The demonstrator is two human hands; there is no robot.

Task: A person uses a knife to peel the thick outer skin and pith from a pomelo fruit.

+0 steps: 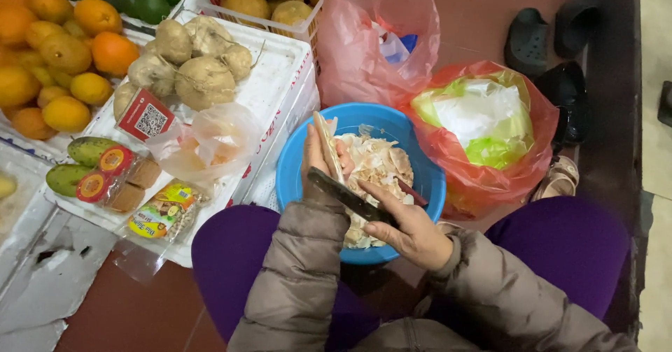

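A blue bowl [294, 177] sits in the middle, just over the person's knees. It is full of pale peels [378, 166]. The left hand [323, 163] is closed around a flat, pale piece of root [325, 142], held up over the bowl's left side. The right hand [413, 229] is closed on a dark knife [346, 194], and the blade lies across the left wrist.

At 2 o'clock from the bowl, touching it, is a red plastic bag [483, 184] with white and green wrappings inside. At 12 o'clock stands a pink bag [364, 44] holding something white and blue.

At 10 o'clock a white foam box [276, 72] carries a heap of round brown roots [192, 61]. A small red card [145, 116] with a square black-and-white code lies by the heap. A clear bag [210, 142] lies at the box's near edge.

At 9 o'clock are two green fruits [77, 163] with round red and yellow stickers, next to brown cakes [136, 184] in clear wrap. Below them lies a shiny yellow and green packet [164, 212].

Far off at 10 o'clock is a pile of oranges [56, 51].
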